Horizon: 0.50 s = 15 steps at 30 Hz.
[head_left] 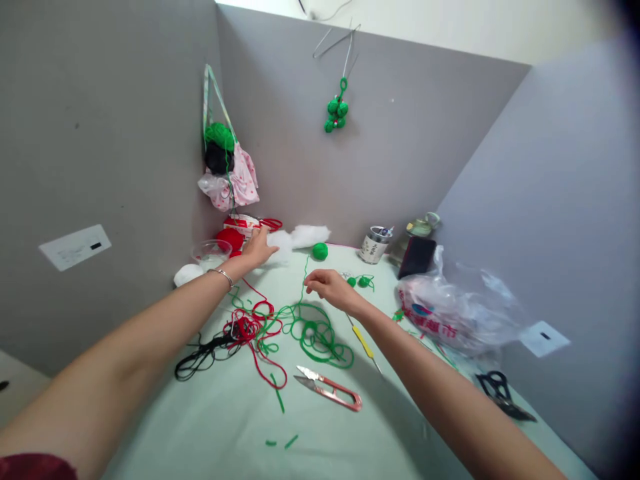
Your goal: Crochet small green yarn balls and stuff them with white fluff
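Note:
My left hand [259,249] reaches to the back left, its thumb and fingers apart, beside a tuft of white stuffing [281,247] and a red-and-white box [241,225]. I cannot see anything held in it. Over the middle of the table, my right hand [330,288] is closed in a pinch, with a thin strand of green yarn [304,270] at its fingertips. That strand runs up towards a small green yarn ball [320,251] and down to loose green coils [320,337]. Tangled red yarn [270,360] and black yarn [195,357] lie to the left.
Orange-handled thread snips [333,392] and a yellow-handled crochet hook [363,341] lie in front. Black scissors [500,393], a plastic bag [450,313], a phone [417,257] and a tin [375,245] stand or lie right. Partitions [400,133] enclose the table.

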{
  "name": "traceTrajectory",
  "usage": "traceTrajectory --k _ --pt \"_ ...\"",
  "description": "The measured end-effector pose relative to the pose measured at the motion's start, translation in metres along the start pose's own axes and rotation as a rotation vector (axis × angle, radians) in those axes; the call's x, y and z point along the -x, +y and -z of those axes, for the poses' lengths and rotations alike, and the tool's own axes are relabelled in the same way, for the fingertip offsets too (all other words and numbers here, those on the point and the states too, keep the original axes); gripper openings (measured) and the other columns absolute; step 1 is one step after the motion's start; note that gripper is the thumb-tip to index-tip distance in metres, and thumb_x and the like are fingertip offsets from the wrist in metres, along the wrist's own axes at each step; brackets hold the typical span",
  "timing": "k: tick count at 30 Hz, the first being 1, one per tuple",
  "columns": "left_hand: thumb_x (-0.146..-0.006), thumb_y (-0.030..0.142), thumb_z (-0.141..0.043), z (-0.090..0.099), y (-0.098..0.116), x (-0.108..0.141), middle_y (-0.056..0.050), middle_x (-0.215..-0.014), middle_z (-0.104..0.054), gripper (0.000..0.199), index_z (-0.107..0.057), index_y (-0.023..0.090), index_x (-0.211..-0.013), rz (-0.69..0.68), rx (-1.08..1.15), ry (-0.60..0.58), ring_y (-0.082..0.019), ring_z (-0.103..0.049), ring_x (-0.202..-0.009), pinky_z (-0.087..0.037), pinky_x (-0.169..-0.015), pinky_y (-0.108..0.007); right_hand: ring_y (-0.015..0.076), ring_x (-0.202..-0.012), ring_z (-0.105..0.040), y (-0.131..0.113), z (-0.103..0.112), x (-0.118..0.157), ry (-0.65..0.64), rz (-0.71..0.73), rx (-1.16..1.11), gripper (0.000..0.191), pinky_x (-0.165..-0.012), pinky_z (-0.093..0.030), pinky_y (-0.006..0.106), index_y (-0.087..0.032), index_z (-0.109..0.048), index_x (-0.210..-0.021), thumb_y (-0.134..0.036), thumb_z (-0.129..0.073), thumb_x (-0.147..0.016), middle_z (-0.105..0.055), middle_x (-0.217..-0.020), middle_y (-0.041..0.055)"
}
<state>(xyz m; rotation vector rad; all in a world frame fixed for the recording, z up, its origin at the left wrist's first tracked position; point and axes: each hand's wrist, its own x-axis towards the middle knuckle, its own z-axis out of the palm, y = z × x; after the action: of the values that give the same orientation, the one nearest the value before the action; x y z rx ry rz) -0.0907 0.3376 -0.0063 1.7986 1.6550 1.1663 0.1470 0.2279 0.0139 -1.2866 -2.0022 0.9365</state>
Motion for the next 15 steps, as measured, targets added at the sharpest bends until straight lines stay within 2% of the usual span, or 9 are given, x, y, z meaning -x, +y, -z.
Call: traceTrajectory --k 3,5,9,12,14,15 --pt "-0.097 0.036 -0.065 -0.007 -0.005 -0.014 -0.012 -0.133 -0.063 0.039 -0.061 0.018 -0.131 0.007 -0.003 -0.002 -0.026 -0.065 -0.114 -0.058 -0.094 -0.047 0.0105 -0.058 -0.057 0.012 -0.015 -0.037 0.028 -0.01 -0.002 0.013 -0.059 -0.045 0.023 -0.015 -0.07 -0.085 -0.014 -0.057 -0.082 -0.073 -0.075 0.0021" --pt "-0.097 0.036 -0.064 -0.009 -0.008 -0.021 -0.011 -0.133 -0.063 0.037 -0.062 0.019 -0.13 0.013 0.023 -0.027 -0.025 -0.066 -0.113 -0.058 -0.094 -0.046 0.0101 -0.058 -0.059 0.018 -0.022 -0.06 0.082 -0.012 0.001 0.019 -0.061 -0.047 0.023 -0.015 -0.069 -0.098 -0.014 -0.058 -0.083 -0.072 -0.078 0.0016" --pt "-0.098 0.036 -0.064 -0.004 -0.01 -0.03 -0.012 -0.132 -0.064 0.038 -0.061 0.018 -0.131 0.009 0.127 -0.082 -0.025 -0.066 -0.112 -0.058 -0.093 -0.047 0.0098 -0.059 -0.061 0.02 -0.033 -0.104 0.211 0.005 0.005 0.047 -0.064 -0.051 0.025 -0.017 -0.057 -0.131 -0.015 -0.061 -0.084 -0.071 -0.09 0.0021" --pt "-0.097 0.036 -0.065 0.004 -0.008 -0.028 -0.012 -0.132 -0.064 0.039 -0.061 0.017 -0.131 0.007 0.216 -0.142 -0.026 -0.066 -0.111 -0.059 -0.092 -0.047 0.0114 -0.059 -0.062 0.009 -0.045 -0.131 0.23 0.047 0.004 0.064 -0.063 -0.053 0.026 -0.02 -0.047 -0.142 -0.018 -0.068 -0.081 -0.07 -0.088 -0.0003" --pt "-0.097 0.036 -0.065 0.01 -0.005 -0.023 -0.012 -0.133 -0.063 0.039 -0.062 0.017 -0.131 0.024 0.269 -0.192 -0.026 -0.066 -0.111 -0.059 -0.092 -0.046 0.013 -0.064 -0.063 -0.001 -0.052 -0.139 0.223 0.091 0.02 0.06 -0.065 -0.054 0.027 -0.021 -0.05 -0.14 -0.022 -0.067 -0.083 -0.07 -0.089 0.0002" --pt "-0.097 0.036 -0.065 0.013 -0.004 -0.019 -0.012 -0.133 -0.063 0.039 -0.062 0.017 -0.131 0.036 0.3 -0.221 -0.026 -0.066 -0.111 -0.059 -0.092 -0.046 0.0138 -0.067 -0.064 -0.005 -0.055 -0.138 0.217 0.116 0.039 0.051 -0.068 -0.054 0.027 -0.021 -0.055 -0.136 -0.022 -0.064 -0.086 -0.071 -0.09 0.001"
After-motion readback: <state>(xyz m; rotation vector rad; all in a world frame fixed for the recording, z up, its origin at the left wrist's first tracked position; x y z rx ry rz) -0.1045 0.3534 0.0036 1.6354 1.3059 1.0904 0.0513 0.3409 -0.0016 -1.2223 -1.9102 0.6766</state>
